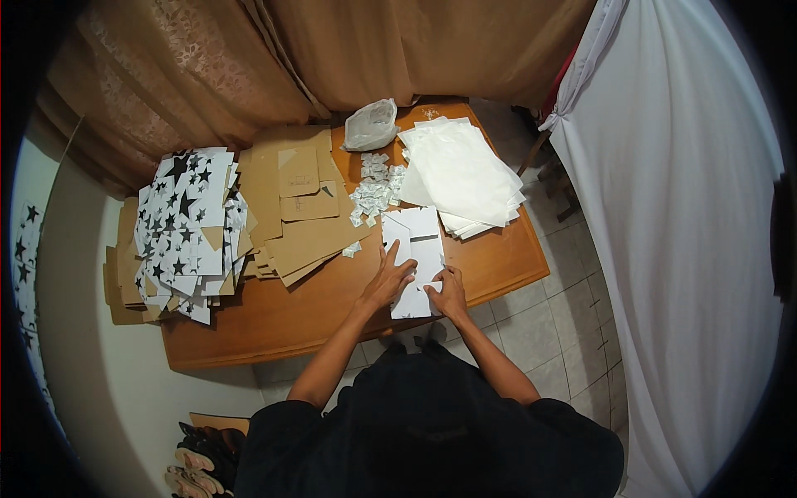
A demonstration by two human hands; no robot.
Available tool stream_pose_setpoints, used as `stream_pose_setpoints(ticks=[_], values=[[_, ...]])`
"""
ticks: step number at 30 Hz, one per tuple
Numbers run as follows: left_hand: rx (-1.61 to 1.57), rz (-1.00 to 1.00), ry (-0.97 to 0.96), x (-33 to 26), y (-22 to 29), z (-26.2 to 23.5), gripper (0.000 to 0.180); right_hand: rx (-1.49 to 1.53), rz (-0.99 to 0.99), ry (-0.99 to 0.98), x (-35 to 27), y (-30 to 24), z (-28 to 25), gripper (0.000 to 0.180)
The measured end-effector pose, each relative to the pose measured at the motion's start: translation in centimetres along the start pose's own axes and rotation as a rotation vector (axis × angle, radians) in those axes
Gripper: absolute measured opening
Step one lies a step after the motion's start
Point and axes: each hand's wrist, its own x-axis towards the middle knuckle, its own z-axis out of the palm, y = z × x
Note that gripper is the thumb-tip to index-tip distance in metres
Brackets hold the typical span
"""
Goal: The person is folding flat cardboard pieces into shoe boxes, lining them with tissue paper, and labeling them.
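A white folded carton lies on the wooden table in front of me, with slots and flaps along its panels and a grey star at its near end. My left hand rests on its left part, fingers apart and pressing on the panel. At the right edge, my right hand is closed on a small white flap of the carton, thumb toward the middle. The part under my fingers is hidden. Small clear packets are heaped just beyond the carton, and a stack of white sheets lies to its far right.
Flat brown cardboard pieces are piled left of the carton. Farther left stands a stack of white star-printed cardboard. A translucent plastic bag sits at the table's far edge. Brown curtain and white cloth hang around the wooden table.
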Motion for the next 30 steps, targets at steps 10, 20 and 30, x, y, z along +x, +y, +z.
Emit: stream_pose_setpoints(ticks=[10, 20, 30], values=[[0.01, -0.04, 0.069, 0.2, 0.2, 1.0, 0.036, -0.034, -0.1, 0.041, 0.0, -1.8, 0.2, 0.051], [-0.045, -0.097, 0.121, 0.2, 0.1, 1.6, 0.044, 0.152, -0.124, 0.015, 0.6, 1.9, -0.3, 0.077], [-0.293, -0.321, 0.259, 1.1, -1.0, 1.6, 0.107, 0.282, 0.439, -0.329, 0.3, 0.8, -2.3, 0.098]])
